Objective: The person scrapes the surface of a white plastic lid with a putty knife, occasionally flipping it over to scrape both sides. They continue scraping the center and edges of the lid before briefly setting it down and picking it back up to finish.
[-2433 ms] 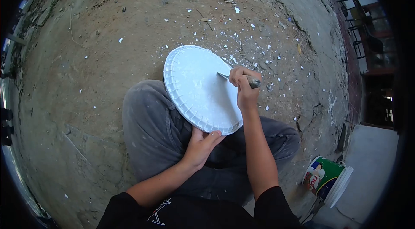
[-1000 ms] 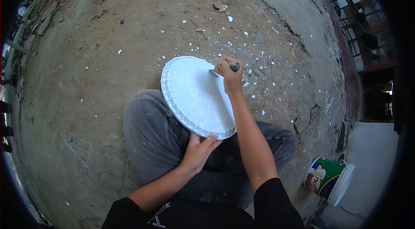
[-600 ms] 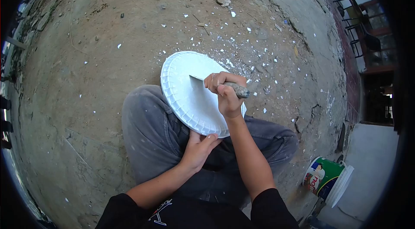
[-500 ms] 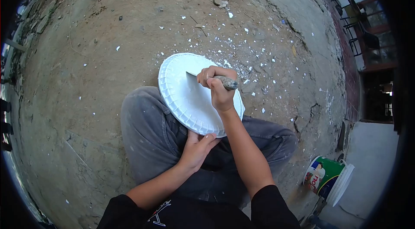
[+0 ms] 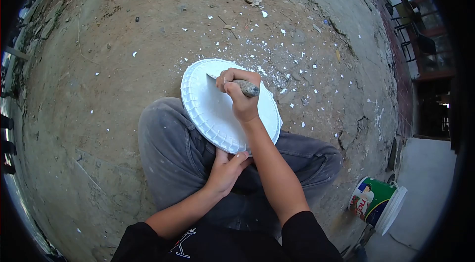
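A white round dish-like piece with a ribbed rim (image 5: 198, 109) rests tilted over my lap. My left hand (image 5: 228, 172) grips its lower edge, thumb on the near rim and the other fingers hidden beneath. Closed around the worn, rounded handle of a scraper (image 5: 249, 88) is my right hand (image 5: 240, 85), above the upper part of the white piece. The scraper's thin blade shows past my fingers and points up-left, its tip at the inner surface near the far rim.
White chips (image 5: 282, 81) lie scattered over the dirt ground beyond the piece. A green bucket with a white rim (image 5: 378, 202) lies on its side at the lower right. Dark chairs (image 5: 420, 39) stand by the wall at the upper right.
My right hand has moved left and slightly up with the scraper, toward the far-left rim. My left hand holds the same spot.
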`<action>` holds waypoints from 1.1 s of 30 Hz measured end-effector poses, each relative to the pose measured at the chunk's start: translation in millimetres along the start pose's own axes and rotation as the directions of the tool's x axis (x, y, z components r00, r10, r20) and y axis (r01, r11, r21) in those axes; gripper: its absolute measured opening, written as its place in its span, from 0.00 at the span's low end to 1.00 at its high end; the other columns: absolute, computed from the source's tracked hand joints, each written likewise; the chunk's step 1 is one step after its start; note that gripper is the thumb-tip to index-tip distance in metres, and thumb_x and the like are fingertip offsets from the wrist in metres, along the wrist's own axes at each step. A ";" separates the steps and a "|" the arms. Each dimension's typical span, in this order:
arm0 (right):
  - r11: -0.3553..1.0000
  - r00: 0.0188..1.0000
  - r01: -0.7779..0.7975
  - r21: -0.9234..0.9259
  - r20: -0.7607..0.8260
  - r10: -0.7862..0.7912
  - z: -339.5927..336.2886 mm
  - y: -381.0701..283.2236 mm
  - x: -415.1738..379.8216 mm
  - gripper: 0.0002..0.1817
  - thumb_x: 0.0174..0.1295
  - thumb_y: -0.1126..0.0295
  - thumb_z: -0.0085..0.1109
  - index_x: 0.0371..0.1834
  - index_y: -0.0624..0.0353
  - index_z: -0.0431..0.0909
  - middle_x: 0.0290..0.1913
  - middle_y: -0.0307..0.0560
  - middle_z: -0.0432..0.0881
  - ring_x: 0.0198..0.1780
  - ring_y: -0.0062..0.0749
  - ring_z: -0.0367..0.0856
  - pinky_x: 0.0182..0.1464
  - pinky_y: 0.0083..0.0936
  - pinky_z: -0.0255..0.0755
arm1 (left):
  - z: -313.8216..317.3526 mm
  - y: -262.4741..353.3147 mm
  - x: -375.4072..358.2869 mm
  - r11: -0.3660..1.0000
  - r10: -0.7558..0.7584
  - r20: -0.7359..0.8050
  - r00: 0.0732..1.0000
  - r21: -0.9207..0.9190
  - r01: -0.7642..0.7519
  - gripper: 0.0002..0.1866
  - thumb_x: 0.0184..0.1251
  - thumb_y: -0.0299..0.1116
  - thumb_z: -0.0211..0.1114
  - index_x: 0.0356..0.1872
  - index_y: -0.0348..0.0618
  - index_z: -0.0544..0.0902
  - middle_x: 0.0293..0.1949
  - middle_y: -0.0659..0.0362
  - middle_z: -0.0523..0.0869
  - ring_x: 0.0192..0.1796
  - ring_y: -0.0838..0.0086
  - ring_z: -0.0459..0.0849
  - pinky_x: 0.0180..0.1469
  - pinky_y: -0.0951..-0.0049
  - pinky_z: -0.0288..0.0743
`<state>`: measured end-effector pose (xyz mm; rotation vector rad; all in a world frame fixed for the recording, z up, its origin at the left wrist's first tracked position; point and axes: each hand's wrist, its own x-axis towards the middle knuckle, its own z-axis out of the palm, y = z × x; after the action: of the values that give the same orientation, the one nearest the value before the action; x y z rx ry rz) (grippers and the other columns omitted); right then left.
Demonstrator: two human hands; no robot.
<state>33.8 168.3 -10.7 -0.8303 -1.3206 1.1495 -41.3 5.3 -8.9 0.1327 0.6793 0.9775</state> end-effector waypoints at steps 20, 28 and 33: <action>0.973 0.992 -0.121 0.199 0.047 0.114 -11.7 -16.0 11.3 0.11 0.50 0.73 0.51 0.14 0.63 0.66 0.17 0.41 0.68 0.23 0.25 0.67 0.29 0.23 0.64 | 4.5 4.5 -0.1 1.000 0.009 0.012 1.000 -0.021 -0.009 0.36 0.71 0.18 0.50 0.77 0.50 0.48 0.70 0.54 0.66 0.72 0.63 0.68 0.74 0.47 0.62; 0.976 0.986 -0.042 0.211 0.164 0.007 -6.5 -50.4 -25.4 0.10 0.48 0.71 0.50 0.15 0.64 0.65 0.16 0.39 0.64 0.21 0.27 0.63 0.34 0.30 0.68 | 2.5 2.1 -3.4 0.999 0.001 -0.033 0.999 -0.044 -0.002 0.35 0.72 0.19 0.51 0.76 0.51 0.50 0.67 0.56 0.68 0.69 0.67 0.70 0.70 0.52 0.67; 0.987 0.997 -0.070 0.143 0.032 0.066 13.5 -20.7 9.3 0.10 0.49 0.72 0.49 0.14 0.62 0.63 0.15 0.39 0.61 0.21 0.25 0.57 0.34 0.32 0.66 | 4.8 2.9 -0.6 0.999 -0.010 0.019 1.000 -0.030 0.011 0.34 0.73 0.19 0.51 0.75 0.52 0.52 0.65 0.57 0.69 0.66 0.69 0.72 0.69 0.54 0.69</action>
<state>22.8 169.5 13.2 -0.7612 -1.2239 1.2977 -40.8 7.4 -3.6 0.1118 0.6474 0.9748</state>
